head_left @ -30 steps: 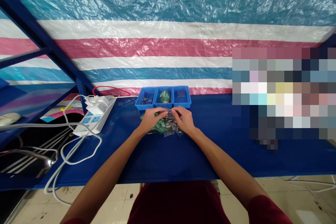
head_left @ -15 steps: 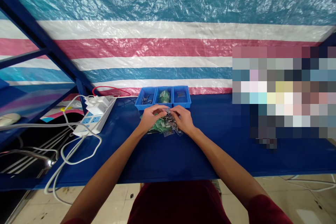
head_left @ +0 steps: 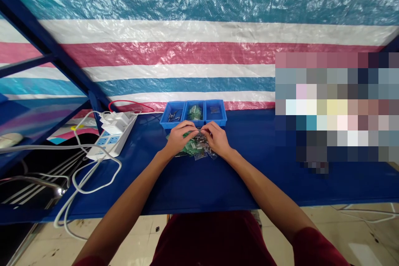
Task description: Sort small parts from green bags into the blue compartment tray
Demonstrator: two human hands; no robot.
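My left hand (head_left: 181,135) and my right hand (head_left: 217,136) are close together above a pile on the table, thumbs and fingers pinched. Between their fingertips is a bit of greyish clear plastic, apparently a small clear plastic bag (head_left: 200,130), mostly covered by the fingers. Under my left hand lie green plastic packets (head_left: 190,148). Beside them, towards my right hand, are clear bags (head_left: 202,154) with small metal parts. Just beyond my hands stand three joined blue bins: the left bin (head_left: 170,125) holds metal pins, the middle bin (head_left: 195,124) green packets, the right bin (head_left: 216,124) something small and flat.
A white power strip (head_left: 107,149) with plugged-in adapters sits at the left, its white cables (head_left: 116,178) looping over the front edge. A striped plastic sheet (head_left: 187,54) hangs behind the blue table (head_left: 199,191). The area at right is pixelated.
My fingertips shift slightly around the clear plastic, and the two hands part a little. The view tilts down slightly. Bins and pile stay in place.
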